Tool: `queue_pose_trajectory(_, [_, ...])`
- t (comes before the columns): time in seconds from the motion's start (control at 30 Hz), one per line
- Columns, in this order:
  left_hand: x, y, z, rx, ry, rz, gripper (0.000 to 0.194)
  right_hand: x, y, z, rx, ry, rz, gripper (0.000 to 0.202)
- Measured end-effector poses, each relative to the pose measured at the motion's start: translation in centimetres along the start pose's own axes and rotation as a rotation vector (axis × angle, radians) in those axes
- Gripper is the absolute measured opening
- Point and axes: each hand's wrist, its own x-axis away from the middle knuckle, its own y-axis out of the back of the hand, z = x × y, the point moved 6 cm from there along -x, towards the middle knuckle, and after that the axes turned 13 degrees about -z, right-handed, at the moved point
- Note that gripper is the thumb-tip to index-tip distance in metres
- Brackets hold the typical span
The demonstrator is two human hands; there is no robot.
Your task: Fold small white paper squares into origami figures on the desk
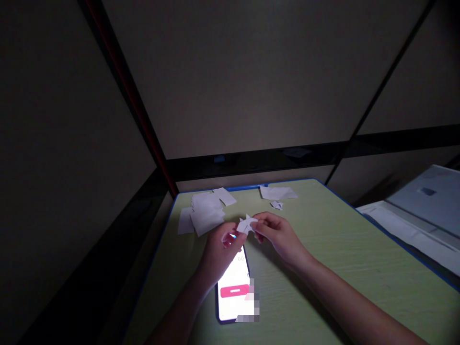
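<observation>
Between my two hands is a small piece of folded white paper [246, 224] with pointed corners sticking up. My left hand [219, 251] pinches its left side with the thumb and fingers. The right edge is gripped by my right hand [278, 235], its thumb on top. Beneath my left hand a phone [233, 306] lies lit on the table, showing a white screen with a red bar; the hand covers its upper part. Beyond my right hand sits another small folded paper [277, 205].
The light green table [316, 225] has a blue edge. Several white paper sheets [206, 211] are piled at its back left, and a paper sheet [278, 192] lies at the back. Dark-striped panels rise behind. A pale box-like object [427, 201] stands at the right.
</observation>
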Motion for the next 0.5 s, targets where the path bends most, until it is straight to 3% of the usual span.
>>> queue_pose_trajectory(0.17, [-0.4, 0.3, 0.0, 0.011, 0.087, 0.015, 0.016, 0.2, -0.5, -0.9, -0.05, -0.074, 0.041, 0.022])
queue_pose_trajectory(0.3, [-0.5, 0.6, 0.4, 0.004, 0.079, -0.015, 0.015, 0.5, -1.1, -1.3, 0.004, -0.042, 0.161, 0.02])
queue_pose_trajectory(0.37, [-0.4, 0.7, 0.5, -0.04, 0.032, -0.045, 0.014, 0.7, -1.2, -1.1, 0.055, -0.002, 0.188, 0.02])
queue_pose_trajectory(0.5, [-0.1, 0.7, 0.5, -0.159, -0.129, -0.09, 0.011, 0.6, -0.9, -1.0, 0.15, 0.021, 0.125, 0.024])
